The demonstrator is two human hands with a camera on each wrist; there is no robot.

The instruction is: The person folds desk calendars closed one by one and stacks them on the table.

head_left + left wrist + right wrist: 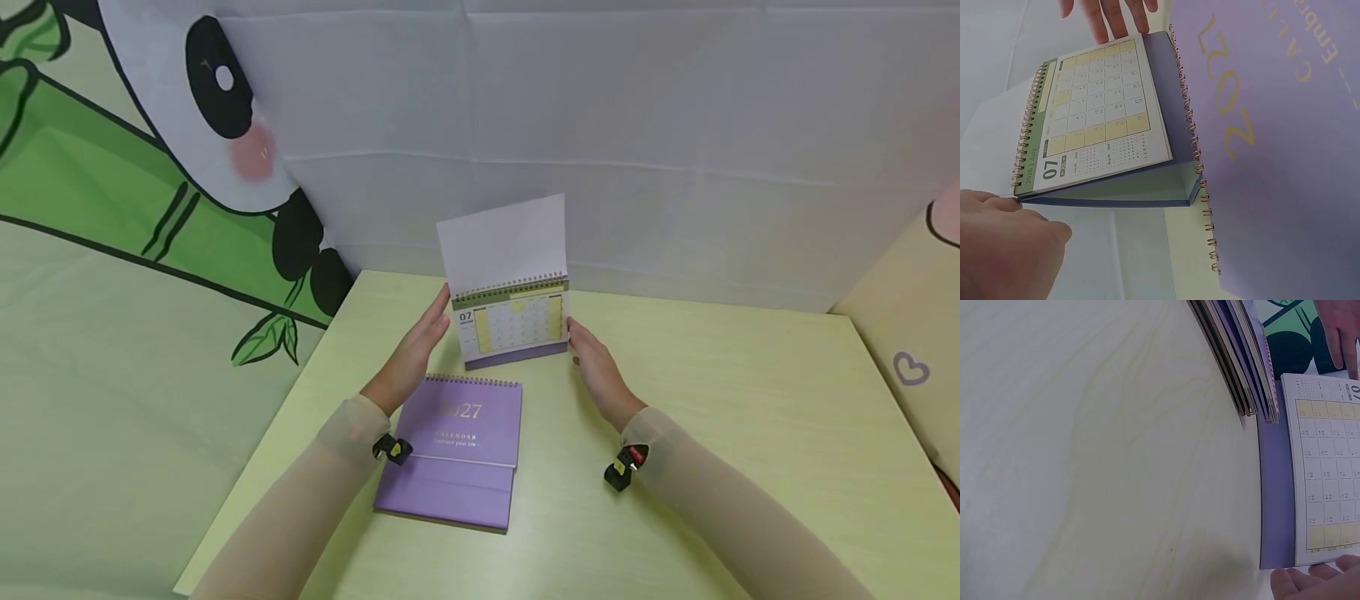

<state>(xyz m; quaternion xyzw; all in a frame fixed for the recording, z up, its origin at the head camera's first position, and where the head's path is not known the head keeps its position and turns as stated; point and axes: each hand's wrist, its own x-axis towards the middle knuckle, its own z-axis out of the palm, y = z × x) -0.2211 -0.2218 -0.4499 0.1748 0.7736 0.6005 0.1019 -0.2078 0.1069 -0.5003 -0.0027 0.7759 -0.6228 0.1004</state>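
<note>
A desk calendar (512,321) stands upright toward the back of the table, showing its month 07 page, with a blank white sheet (506,242) raised above the coil. My left hand (411,357) touches its left side near the coil, fingers extended. On the opposite side my right hand (598,371) rests its fingers against the lower right edge; in the right wrist view its fingertips (1285,581) lie at the base corner. Between my forearms lies a purple 2027 calendar (463,429), coil toward the back, its front edge near the left forearm.
The pale wooden table (712,400) runs back to a white cloth (600,125) hanging close behind the standing calendar. A printed cloth with a panda and bamboo (90,167) hangs at the left; another printed cloth (907,300) borders the right side.
</note>
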